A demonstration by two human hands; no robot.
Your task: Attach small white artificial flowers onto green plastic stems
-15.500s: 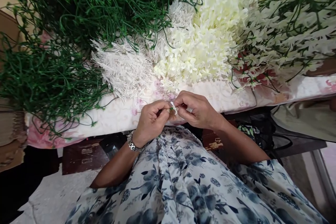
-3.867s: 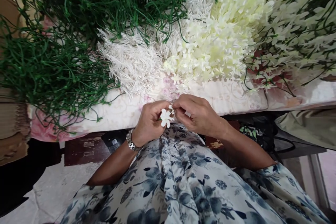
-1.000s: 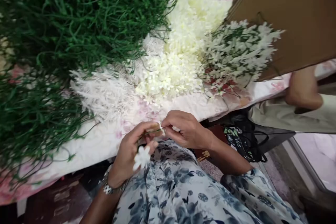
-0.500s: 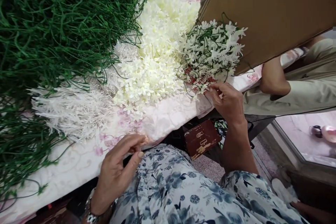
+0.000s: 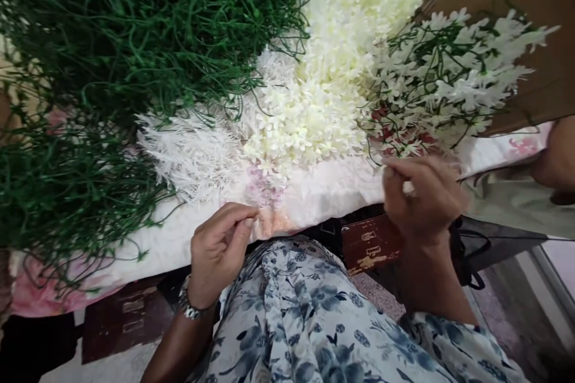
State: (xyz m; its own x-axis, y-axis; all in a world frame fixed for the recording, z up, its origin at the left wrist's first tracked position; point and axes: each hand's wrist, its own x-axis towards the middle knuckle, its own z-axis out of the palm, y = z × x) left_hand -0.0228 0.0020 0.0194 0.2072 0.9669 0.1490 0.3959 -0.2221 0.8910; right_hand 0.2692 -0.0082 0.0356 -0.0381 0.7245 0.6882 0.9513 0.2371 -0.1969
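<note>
My left hand (image 5: pixel 222 251), with a metal-banded watch (image 5: pixel 191 305) on its wrist, hovers at the front edge of the table. Thumb and forefinger are pinched together; anything between them is too small to name. My right hand (image 5: pixel 422 197) is closed in a pinch just in front of a heap of white artificial flowers on green stems (image 5: pixel 453 78). Blur hides whether its fingertips hold a piece. A large pile of cream-white artificial blossoms (image 5: pixel 332 78) lies between the hands, farther back. White spiky sprigs (image 5: pixel 193 149) lie left of the blossoms.
Green artificial stems (image 5: pixel 148 24) form a big mound at the left, with a smaller green bunch (image 5: pixel 81 191) nearer me. A printed cloth (image 5: pixel 341 182) covers the table. Cardboard (image 5: pixel 534 102) stands behind the right heap. Another person's arm (image 5: pixel 561 155) shows at the right edge.
The view has swung left, so the piles appear farther right. My right hand has drawn back and left from the white flower heap. My left thumb and forefinger have come closer together.
</note>
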